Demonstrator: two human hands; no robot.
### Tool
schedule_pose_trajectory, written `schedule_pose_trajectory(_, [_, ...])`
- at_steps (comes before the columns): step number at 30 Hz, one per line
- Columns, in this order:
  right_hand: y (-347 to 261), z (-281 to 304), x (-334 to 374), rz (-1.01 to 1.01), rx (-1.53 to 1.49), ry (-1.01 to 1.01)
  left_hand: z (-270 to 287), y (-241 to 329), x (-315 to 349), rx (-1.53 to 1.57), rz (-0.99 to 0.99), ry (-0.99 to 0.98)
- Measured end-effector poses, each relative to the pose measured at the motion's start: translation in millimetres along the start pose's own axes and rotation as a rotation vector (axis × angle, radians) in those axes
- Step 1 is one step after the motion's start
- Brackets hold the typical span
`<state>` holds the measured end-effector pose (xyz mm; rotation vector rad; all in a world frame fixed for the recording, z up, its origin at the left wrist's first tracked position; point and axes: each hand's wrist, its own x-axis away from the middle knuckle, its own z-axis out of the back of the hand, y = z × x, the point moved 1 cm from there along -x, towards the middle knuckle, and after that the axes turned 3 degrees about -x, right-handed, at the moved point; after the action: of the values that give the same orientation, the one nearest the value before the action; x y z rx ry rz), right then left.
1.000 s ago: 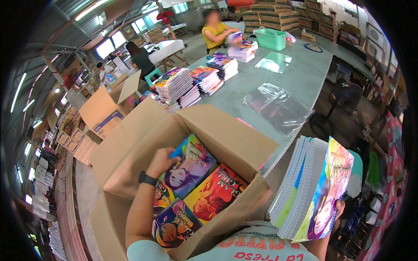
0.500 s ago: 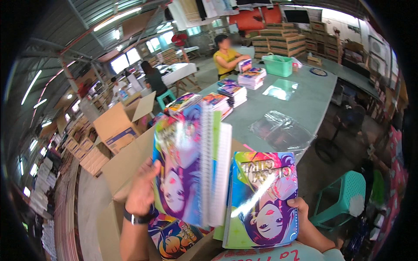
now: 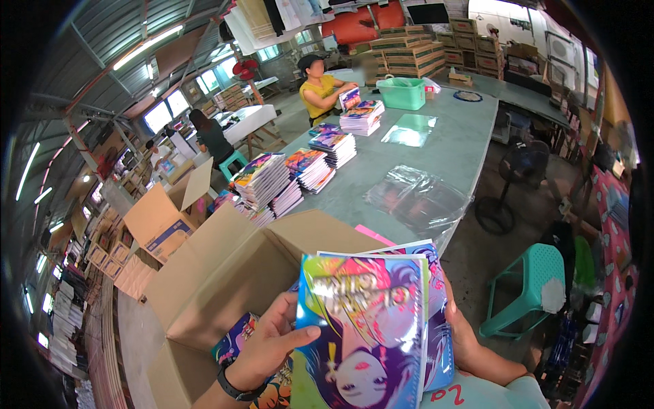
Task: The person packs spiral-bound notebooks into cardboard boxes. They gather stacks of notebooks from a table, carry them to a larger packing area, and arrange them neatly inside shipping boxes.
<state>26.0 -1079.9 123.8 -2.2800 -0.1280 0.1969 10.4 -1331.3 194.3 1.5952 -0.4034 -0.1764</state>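
In front of me, spiral notebooks [image 3: 364, 327] with bright cartoon-portrait covers are held together as a loose, slightly fanned bundle, the pictures upside down to me. My left hand [image 3: 272, 344], with a dark wristband, grips their left edge, its thumb on the front cover. On the right edge my right hand [image 3: 466, 344] is closed round the rear notebooks [image 3: 439, 341]; its fingers are mostly hidden behind them. Below and to the left stands an open cardboard box [image 3: 214, 266]. More colourful notebooks [image 3: 235, 334] lie inside it, partly covered by my left arm and the bundle.
On the grey table [image 3: 436, 163] stand several notebook stacks [image 3: 262, 177], clear plastic sheeting [image 3: 415, 201] and a green bin [image 3: 402, 93]. A person in yellow [image 3: 320, 88] handles a notebook at its far side. Another open carton [image 3: 160, 218] is left; a green stool [image 3: 524, 290] is right.
The notebooks in my left hand have come down and right from above the box, against those in my right hand. The view has shifted, showing more of the box.
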Motion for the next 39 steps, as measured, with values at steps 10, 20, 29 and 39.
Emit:
schedule_pose_trajectory(10, [-7,-7,1,-0.108,0.086,0.058,2,8,-4,-0.029,-0.082,-0.071])
schedule_pose_trajectory(20, [-13,-11,2,-0.222,-0.068,0.093,69,94,24,-0.481,-0.597,0.397])
schedule_pose_trajectory(29, [-11,-12,-5,-0.189,-0.099,0.087,-13,164,-5,-1.653,-1.217,-0.098])
schedule_pose_trajectory(39, [34,31,8,0.007,-0.148,0.331,-115,18,-81,-0.963,-1.381,-0.504])
